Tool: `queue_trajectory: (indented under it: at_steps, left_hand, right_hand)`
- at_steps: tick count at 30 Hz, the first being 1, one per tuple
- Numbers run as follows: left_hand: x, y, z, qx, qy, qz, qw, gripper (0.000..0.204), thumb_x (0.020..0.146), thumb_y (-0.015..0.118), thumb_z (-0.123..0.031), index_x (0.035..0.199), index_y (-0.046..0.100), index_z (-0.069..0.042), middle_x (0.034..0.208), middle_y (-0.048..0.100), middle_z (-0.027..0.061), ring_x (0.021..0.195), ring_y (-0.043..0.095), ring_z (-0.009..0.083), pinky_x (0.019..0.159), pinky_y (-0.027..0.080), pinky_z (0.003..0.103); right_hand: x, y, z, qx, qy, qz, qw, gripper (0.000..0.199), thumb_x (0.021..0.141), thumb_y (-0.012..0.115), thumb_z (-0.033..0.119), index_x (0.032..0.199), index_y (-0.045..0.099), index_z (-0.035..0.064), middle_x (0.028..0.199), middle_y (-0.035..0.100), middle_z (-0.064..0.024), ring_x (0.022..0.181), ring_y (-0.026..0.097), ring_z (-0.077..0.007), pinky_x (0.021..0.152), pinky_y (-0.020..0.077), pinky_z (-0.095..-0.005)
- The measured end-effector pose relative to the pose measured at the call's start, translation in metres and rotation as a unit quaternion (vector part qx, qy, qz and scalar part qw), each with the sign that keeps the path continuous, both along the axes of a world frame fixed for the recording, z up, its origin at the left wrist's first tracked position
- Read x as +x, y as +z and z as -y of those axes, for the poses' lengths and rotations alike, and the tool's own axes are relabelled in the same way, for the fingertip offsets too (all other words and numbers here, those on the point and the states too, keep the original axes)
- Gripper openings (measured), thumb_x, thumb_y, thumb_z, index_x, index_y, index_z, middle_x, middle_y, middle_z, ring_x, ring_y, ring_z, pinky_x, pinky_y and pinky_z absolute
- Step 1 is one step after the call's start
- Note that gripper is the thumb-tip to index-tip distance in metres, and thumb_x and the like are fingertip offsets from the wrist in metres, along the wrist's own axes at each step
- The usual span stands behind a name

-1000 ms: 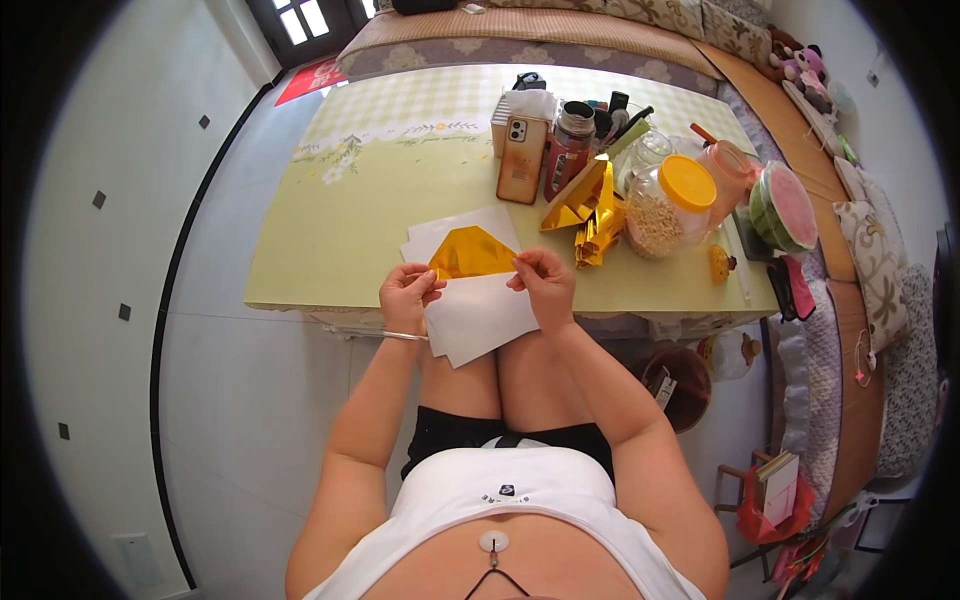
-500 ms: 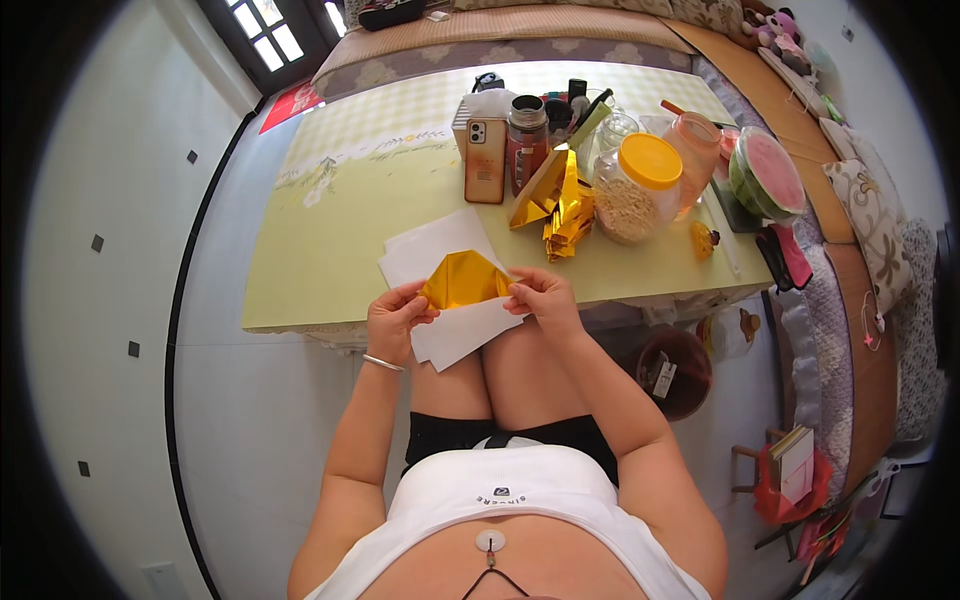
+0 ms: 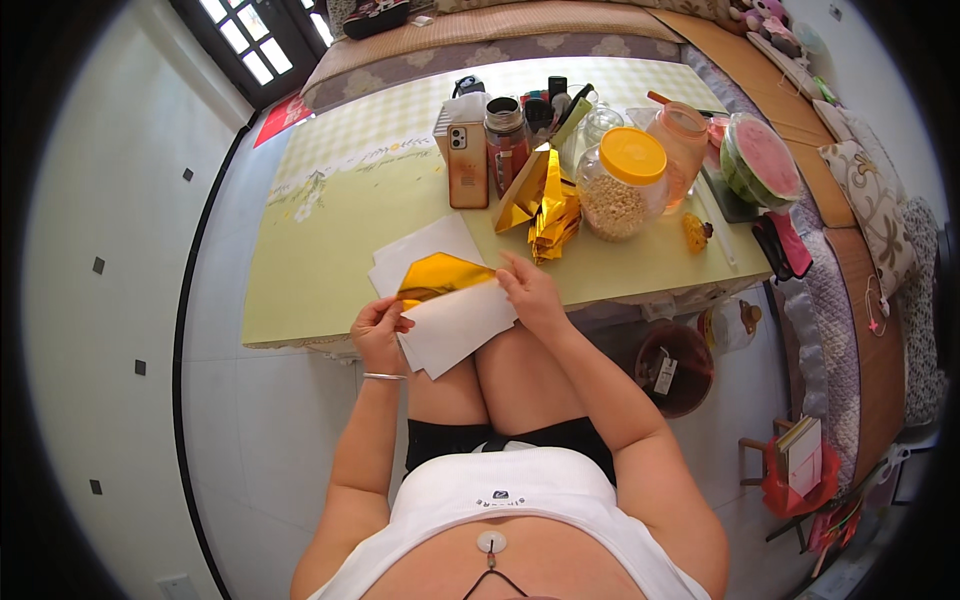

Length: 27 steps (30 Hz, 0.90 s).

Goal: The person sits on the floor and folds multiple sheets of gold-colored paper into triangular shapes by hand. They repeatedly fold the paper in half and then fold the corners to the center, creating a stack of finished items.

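Observation:
A sheet of gold foil paper (image 3: 440, 277), folded at its upper edge, is spread between my hands at the table's near edge. My left hand (image 3: 380, 328) pinches its lower left corner, thumb on top. At the right end, my right hand (image 3: 530, 290) is closed with its fingertips on the foil's edge; the forefinger is slightly blurred. White paper sheets (image 3: 425, 243) lie under and behind the foil, and a white part (image 3: 462, 325) stretches below it over my thighs. Beyond my right hand stands a bunch of folded gold foil pieces (image 3: 555, 215).
On the table (image 3: 330, 270) stand a phone (image 3: 467, 165), a dark-capped bottle (image 3: 507, 140), a yellow-lidded jar (image 3: 620, 185), a pinkish jar (image 3: 680, 150) and a cut watermelon (image 3: 762, 165). A waste bin (image 3: 675, 370) sits on the floor at the right.
The foil has tilted, its right side rising and its left side dropping, and shows a narrower gold area. Both hands shifted slightly left, the right one upward. The head view has turned a little.

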State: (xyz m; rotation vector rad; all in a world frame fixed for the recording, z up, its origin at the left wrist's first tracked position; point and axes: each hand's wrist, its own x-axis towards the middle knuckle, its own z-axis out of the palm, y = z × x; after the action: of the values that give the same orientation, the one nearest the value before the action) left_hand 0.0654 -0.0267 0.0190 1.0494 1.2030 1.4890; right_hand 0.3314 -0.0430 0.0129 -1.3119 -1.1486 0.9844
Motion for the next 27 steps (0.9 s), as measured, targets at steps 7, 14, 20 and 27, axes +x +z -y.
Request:
queue_trajectory:
  at_steps: [7,14,20,27]
  left_hand:
    - [-0.025,-0.02,-0.009,0.238,0.071,-0.397,0.884,0.011,0.088,0.074,0.001,0.098,0.075,-0.002,0.092,0.076,0.0088,0.082,0.073,0.019,0.075,0.058,0.029]
    - [-0.013,-0.014,-0.006,0.293,0.017,-0.466,0.835,0.013,0.082,0.074,0.003,0.092,0.074,-0.005,0.09,0.075,0.0118,0.084,0.072,0.0282,0.077,0.056,0.037]
    - [-0.013,-0.013,-0.014,0.3,0.013,-0.513,0.804,0.013,0.075,0.071,0.002,0.085,0.07,-0.006,0.089,0.073,0.0082,0.09,0.069,0.0291,0.083,0.053,0.04]
    - [-0.011,-0.007,-0.007,0.276,-0.096,-0.551,0.782,0.017,0.068,0.064,0.001,0.083,0.068,-0.006,0.103,0.072,0.0092,0.112,0.061,0.0348,0.1,0.045,0.051]
  right_hand:
    - [-0.022,-0.021,-0.048,0.003,-0.092,0.096,0.991,0.061,0.088,0.068,0.01,0.145,0.049,-0.0032,0.142,0.054,-0.0215,0.123,0.059,-0.0316,0.103,0.0495,-0.0402]
    - [-0.036,-0.044,-0.087,0.01,-0.151,0.011,0.988,0.064,0.087,0.067,0.009,0.145,0.048,-0.006,0.139,0.055,-0.0246,0.129,0.053,-0.034,0.107,0.0437,-0.0399]
    - [-0.043,-0.009,-0.05,0.043,-0.194,-0.157,0.967,0.048,0.093,0.069,0.008,0.137,0.058,-0.0068,0.12,0.068,-0.013,0.108,0.064,-0.0193,0.095,0.0505,-0.03]
    - [-0.045,0.007,0.013,0.092,-0.17,-0.344,0.919,0.026,0.094,0.071,0.002,0.119,0.066,-0.0057,0.107,0.071,-0.0087,0.092,0.066,-0.0131,0.085,0.0536,-0.0255]
